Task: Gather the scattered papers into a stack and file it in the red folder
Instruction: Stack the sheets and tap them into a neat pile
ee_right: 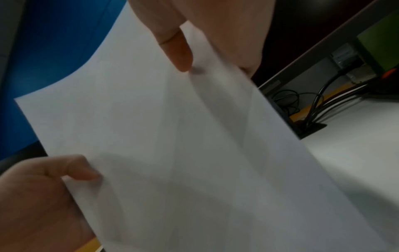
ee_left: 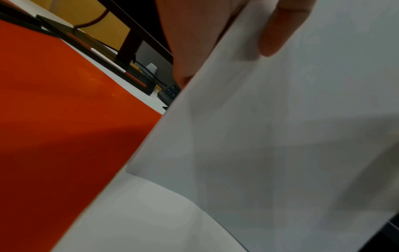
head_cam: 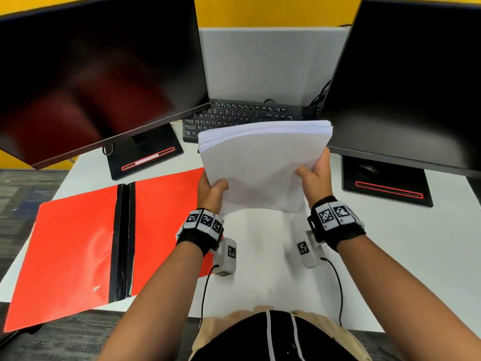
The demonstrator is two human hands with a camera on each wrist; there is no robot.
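1. Thick stack of white paper sheets (head_cam: 263,162) held upright above the white desk (head_cam: 406,238), bottom edge down near the desktop, top edge fanned slightly in front of the black keyboard (head_cam: 234,117).
2. Left hand (head_cam: 209,190) gripping the stack's left edge, thumb on the near face, fingers hidden behind the sheets; thumb tip pressed on the paper in the left wrist view as well.
3. Right hand (head_cam: 316,175) gripping the right edge the same way, thumb across the front, fingers wrapped behind.
4. In the right wrist view, both thumbs on the near sheet, one at each side edge, paper bowed a little between them.
5. Open red folder with a black spine (head_cam: 78,243) lying flat on the desk's left side, both covers spread, near corner hanging over the desk edge, right cover reaching under the left wrist.
6. Stack held just beside the folder's right cover, not touching it in the head view.
7. Two dark monitors on black stands (head_cam: 99,74) to either side at the back, grey divider panel (head_cam: 260,63) between them, yellow wall (head_cam: 273,10) behind.
8. Black wristbands with printed square markers (head_cam: 335,217) on both wrists, thin black cables trailing toward the body.
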